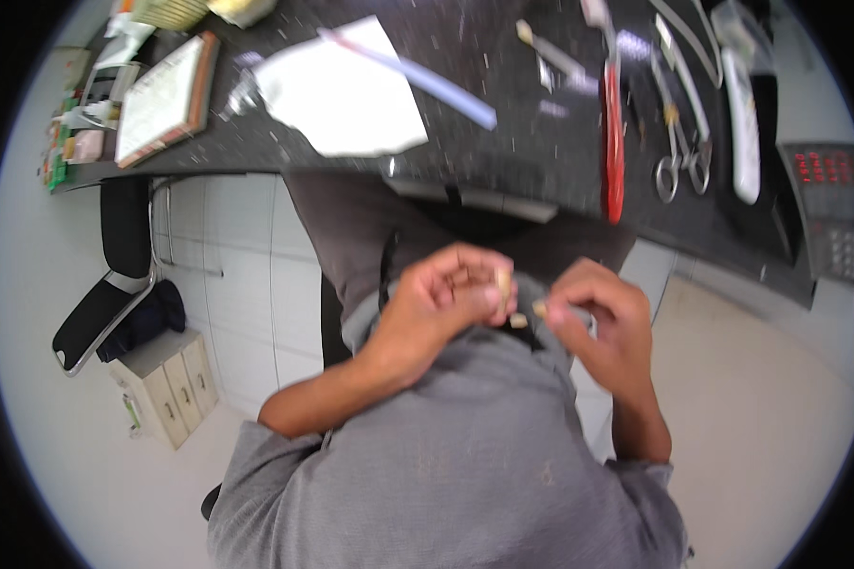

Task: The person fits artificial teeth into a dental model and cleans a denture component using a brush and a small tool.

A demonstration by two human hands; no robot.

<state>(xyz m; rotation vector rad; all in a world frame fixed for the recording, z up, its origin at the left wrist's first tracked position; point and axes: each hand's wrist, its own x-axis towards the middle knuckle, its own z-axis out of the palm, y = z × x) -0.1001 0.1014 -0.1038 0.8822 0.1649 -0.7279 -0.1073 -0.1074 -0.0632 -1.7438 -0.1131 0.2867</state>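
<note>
Both of my hands are raised over my lap, in front of my grey shirt. Between the thumb and fingers of my left hand [451, 294] is a small yellowish piece [503, 282], upright; its exact kind is too blurred to tell. My right hand [603, 308], a short way to the right, pinches a smaller cream-coloured bit [540, 309] between thumb and forefinger. Another cream crumb [518, 321] shows between the hands, just below the left fingertips; I cannot tell whether it is falling or lying on my clothes.
The dark speckled table [503, 161] lies ahead, bearing torn white paper [342, 95], a bluish strip [446, 93], a red-handled tool [614, 142], scissor-handled forceps [678, 152] and a white-handled tool [742, 133]. A device with red digits [821, 180] stands right; a black chair [123, 228] left.
</note>
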